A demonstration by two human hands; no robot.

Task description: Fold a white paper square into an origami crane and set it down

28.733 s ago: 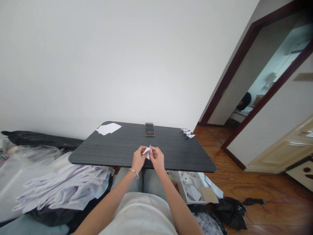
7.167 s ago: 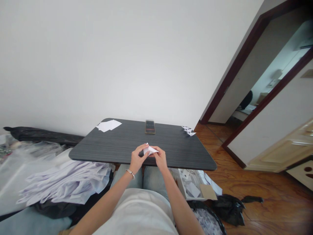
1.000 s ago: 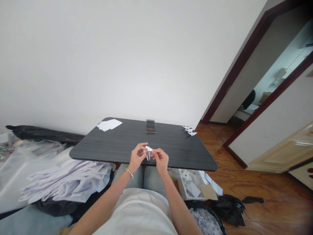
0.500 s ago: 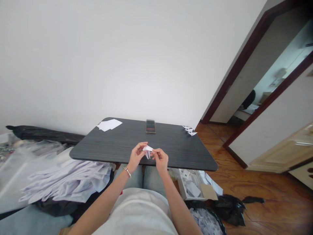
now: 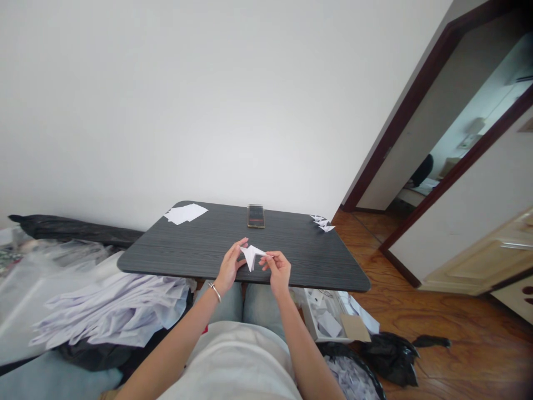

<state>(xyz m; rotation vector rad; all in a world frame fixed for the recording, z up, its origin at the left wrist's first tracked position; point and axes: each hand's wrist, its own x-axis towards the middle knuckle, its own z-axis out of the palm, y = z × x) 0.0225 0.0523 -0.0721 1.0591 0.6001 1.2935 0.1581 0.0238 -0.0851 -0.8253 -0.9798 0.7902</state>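
Observation:
A folded white paper piece (image 5: 251,255) with pointed flaps is held in the air above the near edge of a dark grey wood-grain table (image 5: 191,244). My left hand (image 5: 230,265), with a silver bangle (image 5: 214,292) at the wrist, grips its left side. My right hand (image 5: 278,269) pinches its right tip between the fingertips. Part of the paper is hidden by my fingers. Both hands are close to the table's front edge.
On the table lie a phone (image 5: 256,216), loose white sheets (image 5: 186,213) and several small folded papers (image 5: 322,224). A heap of white sheets (image 5: 112,314) lies at left. A box of paper (image 5: 325,322) and black bags (image 5: 389,360) sit at right.
The paper has been spread wider and now shows a broad flap. My hands have moved slightly apart, with the right hand further right and lower.

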